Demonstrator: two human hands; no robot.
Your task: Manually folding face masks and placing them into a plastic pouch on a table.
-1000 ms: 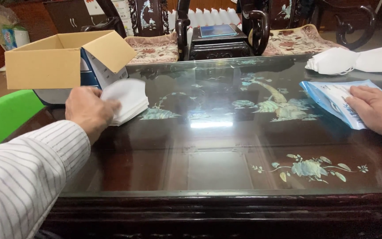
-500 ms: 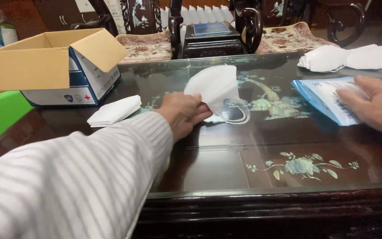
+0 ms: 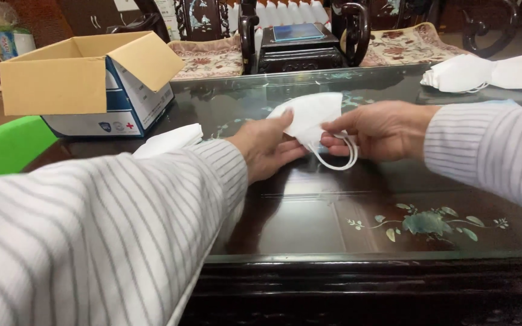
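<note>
A folded white face mask (image 3: 310, 115) with white ear loops is held over the middle of the dark glass-topped table (image 3: 333, 223). My left hand (image 3: 265, 148) grips its left side. My right hand (image 3: 379, 130) pinches its right edge, and an ear loop hangs down from those fingers. Both sleeves are white with thin stripes. A small stack of white masks (image 3: 170, 140) lies on the table just left of my left forearm.
An open cardboard box (image 3: 89, 84) with a blue and white panel stands at the back left. More white masks (image 3: 487, 72) lie in a pile at the back right. A green chair edge (image 3: 7, 145) sits at the left. Dark carved furniture (image 3: 300, 45) stands behind the table.
My left hand took a mask from the left stack and carried it to the table's middle. My right hand left the blue packet at the right and took hold of the mask.
</note>
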